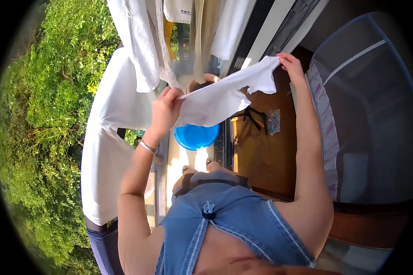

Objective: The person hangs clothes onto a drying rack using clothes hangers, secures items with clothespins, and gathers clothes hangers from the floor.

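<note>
Head view: at the far left, green foliage [50,101] stands well beyond the left hand. Between the two, a white sheet [98,178] is already draped over what looks like a railing. Ahead of the left hand and close to it, several pieces of hanging laundry [140,46] are already up, mostly white and beige. The left hand [165,110] is clamped on one end of a white garment [225,98]; this piece is not hung, but stretched in the air between the two hands, which are well apart. Below it, nearer the left hand, a blue basin [196,138] is partly hidden by the cloth, so I cannot tell whether more pieces lie under there. The right hand [293,68] pinches the garment's other end.

As for edges, the left hand seems the tighter side, with the hanging cloth just ahead and the sheet beside it. A dark door frame [241,46] rises ahead, between the hands. Toward the right hand, a wooden floor [264,165] gives more room below, with a clear packet [274,123] lying on it. To the right of the right hand, a mesh net [371,114] bounds the reach near the forearm.
</note>
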Demonstrator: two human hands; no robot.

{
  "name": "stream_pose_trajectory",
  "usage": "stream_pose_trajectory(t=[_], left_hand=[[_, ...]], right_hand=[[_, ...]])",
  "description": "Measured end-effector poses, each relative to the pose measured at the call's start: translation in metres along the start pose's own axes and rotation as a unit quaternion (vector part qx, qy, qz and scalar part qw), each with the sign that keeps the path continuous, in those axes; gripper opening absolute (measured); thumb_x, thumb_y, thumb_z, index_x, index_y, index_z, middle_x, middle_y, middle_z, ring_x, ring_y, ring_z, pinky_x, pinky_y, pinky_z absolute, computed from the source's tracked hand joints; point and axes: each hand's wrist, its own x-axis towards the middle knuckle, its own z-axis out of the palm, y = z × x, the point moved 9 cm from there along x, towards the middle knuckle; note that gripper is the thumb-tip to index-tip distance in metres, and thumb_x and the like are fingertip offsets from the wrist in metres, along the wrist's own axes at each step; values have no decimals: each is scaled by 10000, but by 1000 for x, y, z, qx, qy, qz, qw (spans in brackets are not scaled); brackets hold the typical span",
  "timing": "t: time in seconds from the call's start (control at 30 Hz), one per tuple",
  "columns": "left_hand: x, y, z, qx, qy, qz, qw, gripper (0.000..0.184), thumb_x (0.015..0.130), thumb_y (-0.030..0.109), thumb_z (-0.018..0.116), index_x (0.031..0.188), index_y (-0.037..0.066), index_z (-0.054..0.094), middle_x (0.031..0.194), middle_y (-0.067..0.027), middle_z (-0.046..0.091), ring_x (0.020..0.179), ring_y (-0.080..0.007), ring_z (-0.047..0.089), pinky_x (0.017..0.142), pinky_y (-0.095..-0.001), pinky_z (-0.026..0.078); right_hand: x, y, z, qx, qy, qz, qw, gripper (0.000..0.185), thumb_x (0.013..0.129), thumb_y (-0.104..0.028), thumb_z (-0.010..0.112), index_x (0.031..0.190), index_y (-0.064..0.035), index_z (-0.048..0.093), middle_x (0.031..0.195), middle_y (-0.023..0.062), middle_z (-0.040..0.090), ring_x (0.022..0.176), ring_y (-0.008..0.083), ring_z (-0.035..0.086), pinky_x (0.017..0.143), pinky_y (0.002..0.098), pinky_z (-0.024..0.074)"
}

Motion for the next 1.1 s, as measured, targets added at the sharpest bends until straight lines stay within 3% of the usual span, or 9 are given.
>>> stream_pose_trajectory(t=[0.07, 0.23, 0.3, 0.37, 0.5, 0.7, 0.93, 1.07, 1.1], left_hand=[[5, 61, 10, -10, -2, 121, 993, 150, 687, -39, 581, 799, 47, 533, 715, -106, 523, 589, -274, 557, 485, -329, 433], [-47, 191, 83, -29, -99, 341, 934, 314, 657, 87, 547, 963, 58, 482, 745, -56, 426, 533, -161, 526, 409, -261, 427], [-57, 232, 98, -37, -92, 383, 918, 286, 640, 116, 544, 899, 3, 498, 736, -81, 452, 550, -137, 502, 384, -238, 415], [-57, 262, 111, -59, -61, 391, 917, 280, 637, 120, 549, 885, -4, 511, 750, -105, 469, 555, -149, 506, 394, -236, 422], [-46, 307, 121, -120, -23, 424, 897, 241, 633, 128, 555, 822, -20, 540, 779, -170, 502, 574, -181, 515, 413, -236, 434], [-41, 333, 95, -125, 67, 443, 886, 158, 602, 117, 551, 715, 12, 518, 666, -82, 433, 586, -145, 480, 387, -218, 389], [-42, 321, 92, -179, -6, 456, 872, 157, 588, 121, 563, 694, 29, 493, 639, -62, 404, 578, -162, 481, 385, -242, 384], [-36, 267, 56, -220, -78, 426, 874, 244, 624, 50, 557, 867, 44, 527, 715, -71, 490, 621, -190, 528, 476, -251, 435], [-30, 245, 40, -228, -70, 403, 884, 282, 624, 3, 557, 902, 48, 543, 757, -71, 523, 636, -200, 535, 496, -258, 435]], right_hand=[[35, -19, -22, 20, 46, -2, 999, 158, 828, -120, 518, 930, -56, 620, 713, -27, 565, 617, 42, 470, 546, 174, 384], [75, -84, -24, 133, -41, -8, 990, 196, 867, -103, 462, 1042, -46, 531, 918, 49, 576, 843, 167, 581, 735, 326, 499], [76, -118, -19, 128, -107, -21, 986, 142, 849, -87, 490, 977, -47, 536, 848, 32, 581, 752, 114, 560, 662, 242, 467], [71, -155, -9, 126, -133, -19, 983, 84, 820, -44, 518, 900, -33, 536, 752, 30, 576, 646, 113, 563, 582, 226, 469], [62, -218, -18, 123, -135, -70, 981, 123, 838, -72, 505, 946, -15, 524, 825, 68, 578, 745, 160, 579, 684, 271, 493], [37, -264, -39, 139, -47, -86, 985, 102, 819, -40, 529, 916, -14, 548, 783, 63, 585, 685, 150, 589, 615, 260, 512], [29, -286, -57, 114, -44, -135, 983, 103, 822, -42, 525, 916, -12, 553, 799, 57, 584, 719, 146, 583, 655, 260, 499], [11, -299, -62, 47, -19, -177, 983, 125, 806, -121, 575, 885, -24, 575, 767, 39, 584, 708, 132, 569, 656, 271, 479], [14, -296, -69, 12, -22, -182, 983, 158, 835, -133, 531, 966, -48, 556, 869, 29, 584, 814, 121, 552, 720, 273, 453]])
